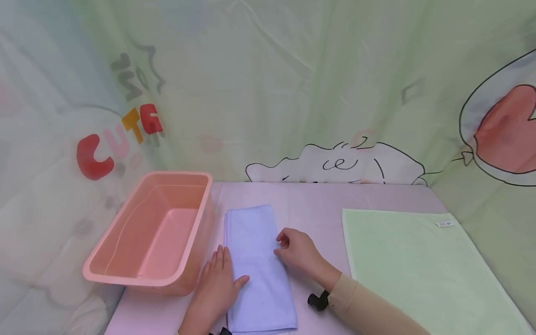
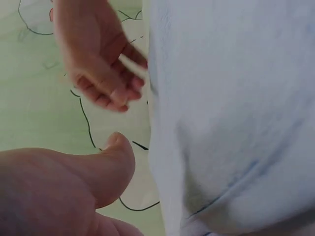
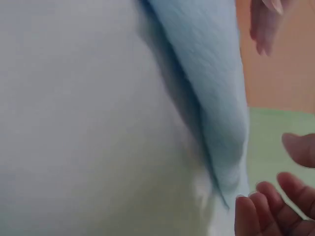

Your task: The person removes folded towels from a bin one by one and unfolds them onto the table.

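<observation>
A blue towel [image 1: 257, 265], folded into a long narrow strip, lies between both hands. My left hand [image 1: 215, 284] rests along its left edge with fingers straight, the thumb reaching over the cloth. At the right edge is my right hand [image 1: 303, 253], fingers loosely bent and nothing between them. The right wrist view has the towel's rounded folded edge [image 3: 221, 113] beside the right fingers [image 3: 266, 211], a small gap apart. In the left wrist view, the left thumb [image 2: 113, 167] is spread away from the palm.
Left of the towel stands a pink plastic basin [image 1: 197, 246] with nothing in it. A light green towel [image 1: 418, 265] lies spread flat at the right, a small white label [image 1: 445, 224] at its far corner. A printed curtain [image 1: 272, 93] hangs behind the pink tabletop [image 1: 310, 200].
</observation>
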`<state>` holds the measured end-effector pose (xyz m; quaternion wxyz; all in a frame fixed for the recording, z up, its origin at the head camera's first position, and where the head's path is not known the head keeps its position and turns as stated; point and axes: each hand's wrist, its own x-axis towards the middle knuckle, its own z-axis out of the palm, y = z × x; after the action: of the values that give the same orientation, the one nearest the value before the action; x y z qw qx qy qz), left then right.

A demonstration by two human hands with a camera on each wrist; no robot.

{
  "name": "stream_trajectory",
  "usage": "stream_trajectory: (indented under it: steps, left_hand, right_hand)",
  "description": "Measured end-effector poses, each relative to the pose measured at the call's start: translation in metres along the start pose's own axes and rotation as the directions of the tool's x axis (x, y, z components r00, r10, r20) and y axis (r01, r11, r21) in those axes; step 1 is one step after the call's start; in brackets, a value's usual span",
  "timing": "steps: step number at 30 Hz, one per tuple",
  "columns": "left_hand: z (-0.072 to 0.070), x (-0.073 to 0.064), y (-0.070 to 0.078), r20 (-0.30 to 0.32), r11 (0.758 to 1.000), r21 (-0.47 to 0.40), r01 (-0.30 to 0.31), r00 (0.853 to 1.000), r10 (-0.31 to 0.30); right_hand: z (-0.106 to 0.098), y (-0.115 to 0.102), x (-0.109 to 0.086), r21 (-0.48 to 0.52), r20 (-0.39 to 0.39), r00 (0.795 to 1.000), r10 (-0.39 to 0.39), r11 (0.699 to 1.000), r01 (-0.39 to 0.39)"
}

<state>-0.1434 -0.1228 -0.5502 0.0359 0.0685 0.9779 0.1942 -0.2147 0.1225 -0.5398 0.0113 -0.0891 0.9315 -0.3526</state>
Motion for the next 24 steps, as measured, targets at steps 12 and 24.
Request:
stream_trajectory:
  steps: [12,24]
  left_hand:
    - [0.012,-0.027,-0.008,0.016,0.999,0.037,0.036,0.999,-0.037]
    - [0.014,-0.040,-0.018,0.060,0.998,0.016,0.068,0.996,-0.068]
  right_hand:
    - [0.011,-0.044,0.044,0.049,0.269,0.916,-0.299,0.954,0.297]
    - [0.045,-0.072,0.070,0.112,0.536,0.759,-0.370,0.922,0.371]
